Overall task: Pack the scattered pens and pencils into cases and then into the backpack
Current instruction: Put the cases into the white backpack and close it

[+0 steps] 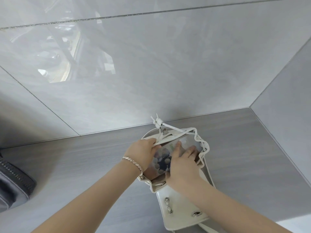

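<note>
Head view: both hands (181, 163) at backpack (183, 209) mouth.

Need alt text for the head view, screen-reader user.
Two bare hands push a clear dotted pencil case into an open white backpack on a grey table: the left hand holds the rim, the right hand presses the case. A dark bag lies at the left edge.

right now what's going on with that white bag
A person is pushing a clear spotted pencil case into the open white drawstring backpack on the grey counter. The left hand holds the bag's rim open; the right hand presses the case in. A dark zipped case lies apart at far left.
</note>
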`<state>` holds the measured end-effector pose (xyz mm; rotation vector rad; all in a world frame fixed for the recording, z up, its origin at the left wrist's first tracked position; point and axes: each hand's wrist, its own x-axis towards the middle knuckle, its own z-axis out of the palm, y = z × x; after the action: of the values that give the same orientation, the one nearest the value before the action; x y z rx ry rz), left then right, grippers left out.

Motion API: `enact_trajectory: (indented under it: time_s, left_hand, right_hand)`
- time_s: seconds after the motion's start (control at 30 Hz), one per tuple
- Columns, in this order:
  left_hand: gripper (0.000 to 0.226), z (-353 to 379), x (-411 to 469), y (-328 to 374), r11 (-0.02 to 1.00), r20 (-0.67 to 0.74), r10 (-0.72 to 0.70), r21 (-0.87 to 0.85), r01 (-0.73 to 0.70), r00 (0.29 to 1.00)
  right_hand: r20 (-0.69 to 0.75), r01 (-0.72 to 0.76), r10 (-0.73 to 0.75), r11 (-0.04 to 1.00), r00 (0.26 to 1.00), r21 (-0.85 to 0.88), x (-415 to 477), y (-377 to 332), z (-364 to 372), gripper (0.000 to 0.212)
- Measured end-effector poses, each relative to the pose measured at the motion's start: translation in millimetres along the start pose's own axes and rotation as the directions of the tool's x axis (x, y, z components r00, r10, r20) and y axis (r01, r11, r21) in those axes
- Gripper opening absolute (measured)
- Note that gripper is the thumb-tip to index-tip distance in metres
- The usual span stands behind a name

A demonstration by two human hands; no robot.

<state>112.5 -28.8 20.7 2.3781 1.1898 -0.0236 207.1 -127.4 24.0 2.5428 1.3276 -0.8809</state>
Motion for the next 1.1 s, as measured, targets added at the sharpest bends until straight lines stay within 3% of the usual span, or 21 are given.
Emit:
enact_trajectory:
  time_s: [0.07, 0.13, 0.2, 0.23, 0.3, 0.37, 0.47, 0.53, 0.63, 0.7, 0.8, 0.87, 0.97, 1.03, 1.1]
  left_hand:
    - [0.03, 0.8, -2.5, -0.7, 1.0, -0.032, 0.005, -0.017, -0.005, 0.999]
    - [0.029, 1.2, -7.1, -1.5, 0.999, -0.063, 0.009, -0.034, -0.012, 0.998]
    - [0.028, 2.7, -12.6, -1.0, 0.999, -0.083, 0.034, 0.003, -0.034, 0.996]
    - [0.028, 4.4, -15.4, -0.1, 0.998, -0.082, 0.047, 0.036, -0.045, 0.996]
    - [0.027, 6.3, -23.5, 2.5, 0.994, -0.073, 0.071, 0.089, -0.065, 0.995]
    - [0.031, 8.3, -30.4, 3.6, 0.99, -0.037, 0.082, 0.122, -0.077, 0.996]
    - [0.035, 11.7, -39.1, 3.2, 0.983, -0.012, 0.096, 0.158, -0.093, 0.995]
    - [0.032, 11.7, -45.7, 0.8, 0.988, -0.043, 0.085, 0.129, -0.079, 0.995]
    - [0.032, 7.7, -51.0, 0.1, 0.998, -0.163, 0.038, 0.061, -0.028, 0.986]
    - [0.031, -0.6, -53.3, 5.5, 0.995, -0.341, 0.104, 0.036, -0.098, 0.934]
    - [0.032, -15.9, -51.4, 7.7, 0.968, -0.584, 0.243, 0.09, -0.235, 0.775]
    - [0.033, -17.1, -48.0, 1.0, 0.954, -0.661, 0.272, 0.09, -0.286, 0.7]
    - [0.032, 2.9, -49.1, -19.2, 0.925, -0.642, 0.328, 0.069, -0.373, 0.694]
    - [0.035, 22.0, -56.7, -34.7, 0.895, -0.509, 0.44, 0.177, -0.41, 0.74]
    - [0.05, 36.3, -66.4, -50.7, 0.847, -0.289, 0.524, 0.28, -0.452, 0.801]
  right_hand:
    - [-0.068, 0.115, -0.111, 0.992, 0.991, 0.055, -7.3, 10.5, -19.2, 0.066]
    - [-0.295, 0.259, -0.214, 0.957, 0.931, 0.126, -14.9, 16.5, -43.7, 0.027]
    - [-0.514, 0.372, -0.238, 0.912, 0.824, 0.174, -13.3, 14.5, -62.0, 0.024]
    - [-0.543, 0.397, -0.244, 0.899, 0.804, 0.184, -8.7, 11.4, -67.5, 0.03]
    - [-0.395, 0.318, -0.237, 0.936, 0.888, 0.153, 4.6, 2.0, -72.0, 0.043]
    - [-0.195, 0.241, -0.212, 0.961, 0.958, 0.138, 18.8, -6.3, -66.2, 0.04]
    - [-0.17, 0.341, -0.302, 0.894, 0.938, 0.291, 25.5, -12.5, -58.7, 0.032]
    - [-0.217, 0.405, -0.342, 0.76, 0.914, 0.509, 22.0, -9.4, -54.6, 0.035]
    - [-0.351, 0.485, -0.367, 0.391, 0.862, 0.782, 11.6, -4.2, -52.4, 0.018]
    - [-0.461, 0.532, -0.31, 0.205, 0.831, 0.821, 6.3, -3.6, -54.1, 0.02]
    - [-0.586, 0.574, -0.22, -0.121, 0.78, 0.81, -1.3, -11.6, -64.7, 0.025]
    - [-0.658, 0.614, -0.245, -0.237, 0.712, 0.753, -5.5, -19.4, -69.6, 0.021]
    - [-0.712, 0.697, -0.325, -0.183, 0.623, 0.693, -9.1, -24.3, -56.4, 0.02]
    - [-0.677, 0.712, -0.373, -0.059, 0.635, 0.7, -8.7, -13.6, -33.3, 0.025]
    - [-0.596, 0.676, -0.433, 0.041, 0.676, 0.736, -8.3, 6.8, -6.8, 0.022]
